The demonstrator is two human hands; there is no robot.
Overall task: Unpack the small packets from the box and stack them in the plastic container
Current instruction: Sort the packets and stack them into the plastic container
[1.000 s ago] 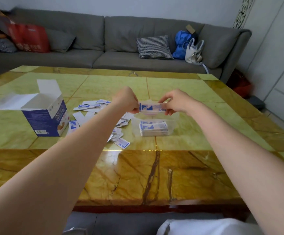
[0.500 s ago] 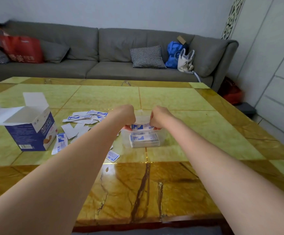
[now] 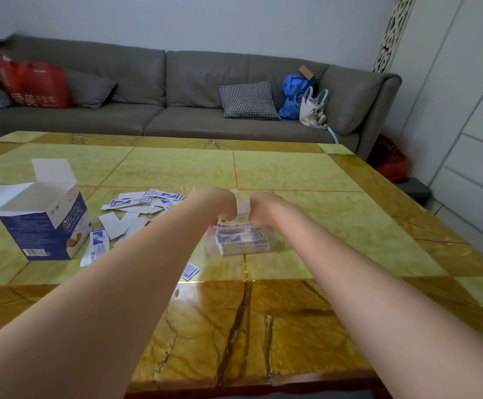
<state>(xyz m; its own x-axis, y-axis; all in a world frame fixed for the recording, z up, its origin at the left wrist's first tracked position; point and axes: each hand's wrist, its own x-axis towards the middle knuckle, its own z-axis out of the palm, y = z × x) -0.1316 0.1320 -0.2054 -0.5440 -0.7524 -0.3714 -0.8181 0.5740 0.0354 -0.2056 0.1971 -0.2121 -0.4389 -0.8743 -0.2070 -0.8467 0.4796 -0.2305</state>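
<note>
A clear plastic container (image 3: 273, 242) stands mid-table with a stack of blue-and-white packets (image 3: 241, 242) inside. My left hand (image 3: 220, 205) and my right hand (image 3: 263, 207) are fisted side by side right over it, pinching one small packet (image 3: 242, 209) between them, mostly hidden by the knuckles. Loose packets (image 3: 145, 204) lie scattered to the left. An open blue-and-white box (image 3: 43, 226) with its flaps up stands at the far left.
The table (image 3: 306, 174) is green and amber marble. One packet (image 3: 190, 271) lies near my left forearm, another (image 3: 97, 245) leans by the box. A grey sofa (image 3: 154, 110) with cushions and bags runs behind the table.
Both hands have come down with the packet from above the container to its rim and drawn closer together. The camera tilted up a little.
</note>
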